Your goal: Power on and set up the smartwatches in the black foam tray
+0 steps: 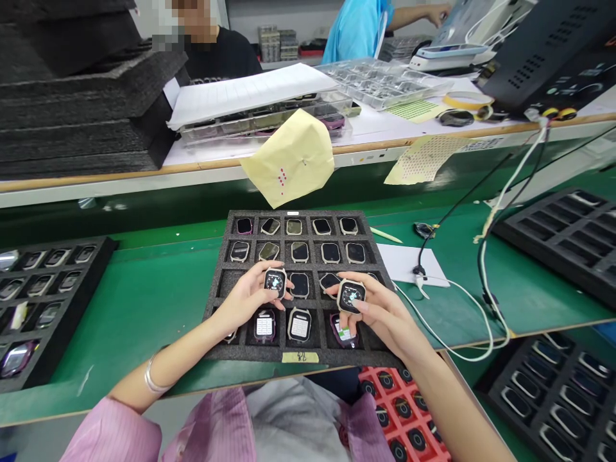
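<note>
Above the black foam tray (262, 355), I have the left hand (255, 289) pinching a lit watch (275, 283) at nine o'clock, and the right hand (378, 308) clasping a second lit watch (351, 296) at three, its thumb on the screen. Both faces tip up toward my camera, likely so I can read them side by side. Most of the tray's cells hold one watch each; those along twelve o'clock look dark, while some at six show white screens. Farther out, a loaded tray (70, 314) lies at nine o'clock, and a third tray (551, 388) at four.
</note>
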{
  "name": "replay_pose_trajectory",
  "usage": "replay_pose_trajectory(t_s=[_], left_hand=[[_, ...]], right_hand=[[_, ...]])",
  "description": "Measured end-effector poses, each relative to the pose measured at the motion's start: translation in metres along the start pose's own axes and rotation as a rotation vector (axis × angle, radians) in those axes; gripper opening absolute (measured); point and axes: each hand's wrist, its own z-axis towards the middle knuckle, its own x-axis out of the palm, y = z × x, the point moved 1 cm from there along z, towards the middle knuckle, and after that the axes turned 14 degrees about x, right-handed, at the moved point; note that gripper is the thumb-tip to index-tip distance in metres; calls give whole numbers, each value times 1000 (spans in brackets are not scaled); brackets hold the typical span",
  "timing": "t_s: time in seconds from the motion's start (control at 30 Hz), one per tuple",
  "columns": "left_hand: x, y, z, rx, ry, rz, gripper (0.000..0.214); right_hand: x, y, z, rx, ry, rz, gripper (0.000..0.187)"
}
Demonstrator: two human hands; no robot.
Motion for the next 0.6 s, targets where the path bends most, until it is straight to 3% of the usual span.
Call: replay_pose_trajectory(t_s=[0.33, 0.6], left_hand=[[-1, 2, 0, -51, 15, -51, 44], [0, 1, 0, -54, 21, -55, 40]], right_hand=[[-4, -3, 0, 31, -25, -4, 61], [-5, -4, 0, 19, -33, -22, 58]])
